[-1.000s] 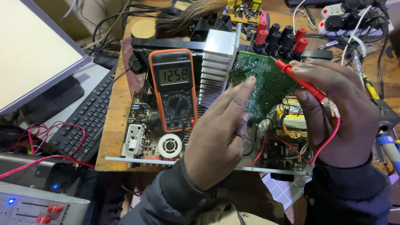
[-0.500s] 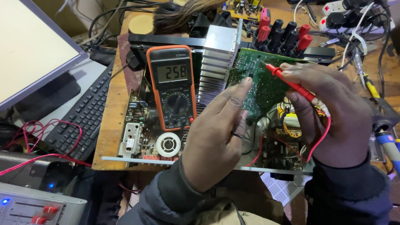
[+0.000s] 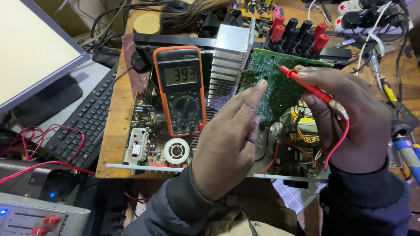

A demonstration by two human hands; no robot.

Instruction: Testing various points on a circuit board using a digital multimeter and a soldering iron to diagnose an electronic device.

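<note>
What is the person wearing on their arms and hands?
Both hands are bare, with no gloves. The left hand comes out of a dark grey jacket sleeve with a ribbed knit cuff. The right hand comes out of a dark navy sleeve, also with a ribbed cuff. No watch shows; a thin dark band may sit on one left finger.

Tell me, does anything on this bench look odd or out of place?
The green circuit board is tilted up out of the opened chassis, steadied by the left hand while the right hand touches a red probe to it. The orange multimeter rests on the chassis.
</note>
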